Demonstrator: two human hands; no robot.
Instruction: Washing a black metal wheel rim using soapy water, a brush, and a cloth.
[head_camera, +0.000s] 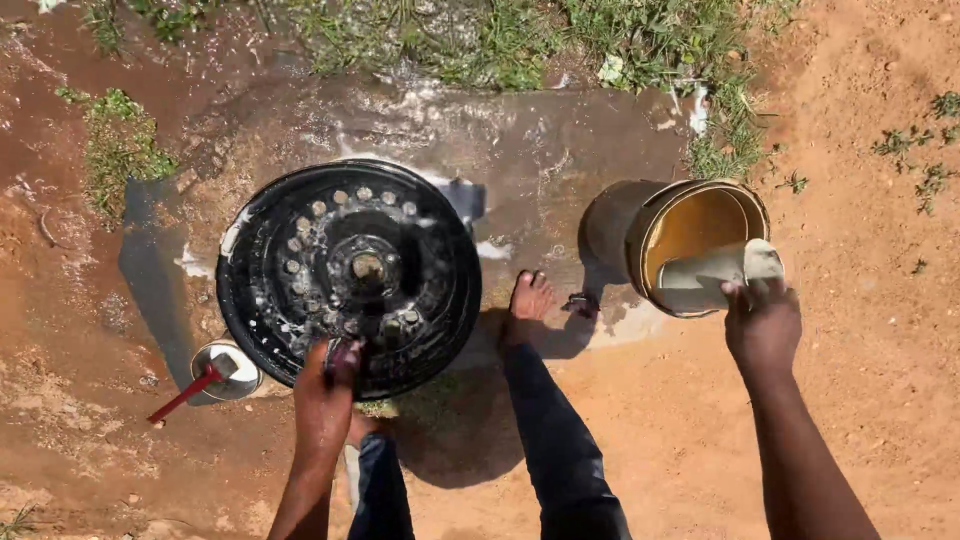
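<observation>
Mud and wet ground outdoors. I see my left hand gripping the near rim of the black wheel; right hand holds a cloth at the bucket.

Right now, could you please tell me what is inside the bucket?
The bucket shows a yellowish inner wall. The right hand holds a pale cloth over its rim, dipping inside. The cloth covers the lower part of the opening, so any water there cannot be seen.
</observation>
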